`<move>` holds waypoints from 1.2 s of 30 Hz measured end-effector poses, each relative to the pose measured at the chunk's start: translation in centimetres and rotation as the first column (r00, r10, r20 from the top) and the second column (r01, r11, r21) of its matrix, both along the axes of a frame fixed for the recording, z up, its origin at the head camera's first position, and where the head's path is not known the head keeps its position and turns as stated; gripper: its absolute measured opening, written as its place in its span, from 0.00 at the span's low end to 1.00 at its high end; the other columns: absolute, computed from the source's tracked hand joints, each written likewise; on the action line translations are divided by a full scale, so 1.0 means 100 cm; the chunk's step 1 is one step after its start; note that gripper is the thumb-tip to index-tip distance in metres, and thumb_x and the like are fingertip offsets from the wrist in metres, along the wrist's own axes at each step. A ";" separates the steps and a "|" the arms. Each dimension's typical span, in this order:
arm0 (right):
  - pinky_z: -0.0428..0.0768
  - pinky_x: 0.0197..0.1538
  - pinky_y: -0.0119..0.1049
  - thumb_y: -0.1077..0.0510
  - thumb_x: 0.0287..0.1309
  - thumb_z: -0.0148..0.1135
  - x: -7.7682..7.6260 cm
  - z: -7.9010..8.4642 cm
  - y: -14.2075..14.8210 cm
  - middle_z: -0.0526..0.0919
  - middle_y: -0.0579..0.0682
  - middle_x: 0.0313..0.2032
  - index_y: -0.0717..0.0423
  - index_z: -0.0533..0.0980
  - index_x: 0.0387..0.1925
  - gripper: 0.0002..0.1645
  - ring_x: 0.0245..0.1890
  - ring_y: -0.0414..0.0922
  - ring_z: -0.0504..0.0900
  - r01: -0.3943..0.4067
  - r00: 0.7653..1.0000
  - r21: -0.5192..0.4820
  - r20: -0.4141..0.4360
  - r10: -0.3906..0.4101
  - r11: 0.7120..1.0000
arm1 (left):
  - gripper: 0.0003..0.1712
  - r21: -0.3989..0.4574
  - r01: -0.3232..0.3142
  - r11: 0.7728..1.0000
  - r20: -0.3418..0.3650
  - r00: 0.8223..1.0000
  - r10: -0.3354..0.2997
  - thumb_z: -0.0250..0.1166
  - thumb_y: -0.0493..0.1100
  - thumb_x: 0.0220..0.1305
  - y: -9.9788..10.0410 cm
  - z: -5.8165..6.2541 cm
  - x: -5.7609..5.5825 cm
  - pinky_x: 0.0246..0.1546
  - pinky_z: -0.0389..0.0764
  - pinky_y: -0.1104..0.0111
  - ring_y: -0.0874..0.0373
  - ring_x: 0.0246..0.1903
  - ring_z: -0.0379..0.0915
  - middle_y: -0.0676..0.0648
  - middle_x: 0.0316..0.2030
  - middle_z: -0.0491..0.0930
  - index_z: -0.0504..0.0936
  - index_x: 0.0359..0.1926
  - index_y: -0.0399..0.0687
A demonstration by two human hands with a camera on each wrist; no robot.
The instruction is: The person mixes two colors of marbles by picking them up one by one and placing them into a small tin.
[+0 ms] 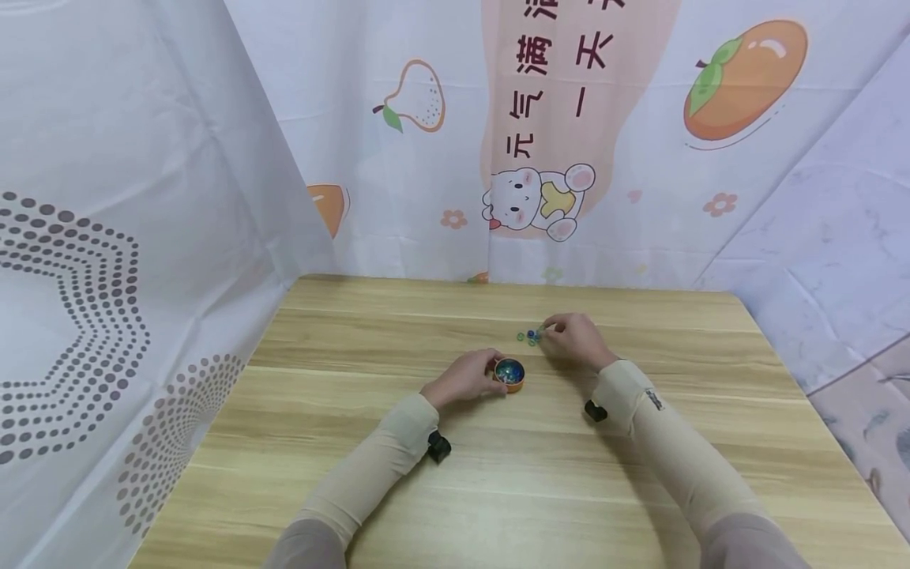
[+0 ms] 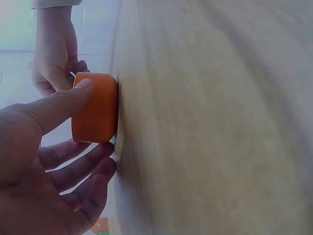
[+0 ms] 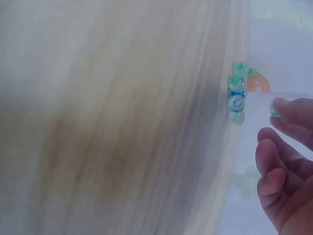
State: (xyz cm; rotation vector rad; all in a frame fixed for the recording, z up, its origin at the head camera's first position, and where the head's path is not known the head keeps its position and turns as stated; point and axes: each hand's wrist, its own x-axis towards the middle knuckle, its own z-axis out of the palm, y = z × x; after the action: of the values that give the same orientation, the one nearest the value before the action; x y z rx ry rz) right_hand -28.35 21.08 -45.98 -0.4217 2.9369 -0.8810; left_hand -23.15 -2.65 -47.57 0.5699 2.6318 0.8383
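Note:
A small round orange container (image 1: 510,388) sits on the table with several blue and green glass marbles (image 1: 508,370) inside. My left hand (image 1: 467,376) grips its side, the thumb (image 2: 63,105) on the near wall and the other fingers around the far side. Farther back and to the right, my right hand (image 1: 577,341) pinches a green glass marble (image 3: 274,108) between thumb and forefinger, raised off the table. Beside it on the tabletop lies a loose cluster of green and blue marbles (image 3: 237,82).
The light wood-grain table (image 1: 455,498) ends at a printed cloth backdrop (image 1: 426,197). A white patterned cloth (image 1: 213,174) hangs along the left. Each wrist wears a small black camera, such as the left one (image 1: 438,447).

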 end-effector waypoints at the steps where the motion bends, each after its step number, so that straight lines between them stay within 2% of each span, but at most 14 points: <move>1: 0.74 0.31 0.35 0.54 0.56 0.57 0.001 0.001 -0.001 0.82 0.55 0.32 0.55 0.80 0.40 0.13 0.28 0.45 0.76 -0.005 1.000 -0.005 -0.002 0.005 1.000 | 0.32 -0.001 -0.002 1.000 0.000 1.000 0.002 0.69 0.53 0.48 0.000 0.000 0.000 0.49 0.72 0.66 0.60 0.46 0.71 0.52 0.46 0.76 0.70 0.55 0.53; 8: 0.71 0.29 0.33 0.53 0.56 0.58 0.011 0.003 -0.005 0.81 0.54 0.30 0.55 0.80 0.42 0.14 0.26 0.44 0.74 -0.010 1.000 -0.053 0.021 0.012 0.999 | 0.32 -0.007 -0.005 1.000 0.008 1.000 0.005 0.69 0.54 0.48 0.001 -0.001 -0.001 0.48 0.72 0.66 0.60 0.45 0.71 0.53 0.45 0.76 0.70 0.55 0.54; 14: 0.72 0.29 0.33 0.54 0.55 0.59 0.015 0.004 -0.009 0.82 0.53 0.30 0.57 0.79 0.42 0.15 0.27 0.43 0.75 -0.034 0.999 -0.073 0.002 0.034 0.997 | 0.33 -0.012 -0.005 1.000 0.003 1.000 0.005 0.68 0.54 0.48 0.001 0.000 0.000 0.48 0.72 0.66 0.60 0.46 0.72 0.52 0.46 0.76 0.70 0.55 0.53; 28: 0.71 0.27 0.32 0.53 0.55 0.60 0.026 0.008 -0.020 0.81 0.51 0.28 0.56 0.80 0.40 0.14 0.26 0.42 0.74 -0.055 0.998 -0.066 -0.020 0.053 0.996 | 0.33 -0.002 0.000 1.000 -0.004 1.000 0.000 0.69 0.53 0.48 0.000 -0.003 0.002 0.47 0.73 0.67 0.60 0.44 0.72 0.52 0.45 0.77 0.70 0.55 0.53; 36: 0.72 0.31 0.31 0.54 0.53 0.61 0.030 0.009 -0.025 0.83 0.51 0.34 0.54 0.81 0.36 0.11 0.28 0.39 0.74 -0.117 0.992 -0.088 -0.060 0.112 0.989 | 0.33 -0.001 0.002 1.000 -0.007 1.000 -0.002 0.68 0.53 0.48 0.001 -0.001 0.000 0.46 0.73 0.67 0.61 0.44 0.72 0.53 0.45 0.77 0.70 0.56 0.53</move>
State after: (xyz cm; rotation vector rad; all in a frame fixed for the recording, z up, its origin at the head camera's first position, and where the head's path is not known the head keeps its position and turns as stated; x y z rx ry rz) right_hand -25.36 18.62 -45.03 -0.6228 2.8939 -1.0070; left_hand -23.11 -2.58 -47.67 0.5758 2.6377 0.8362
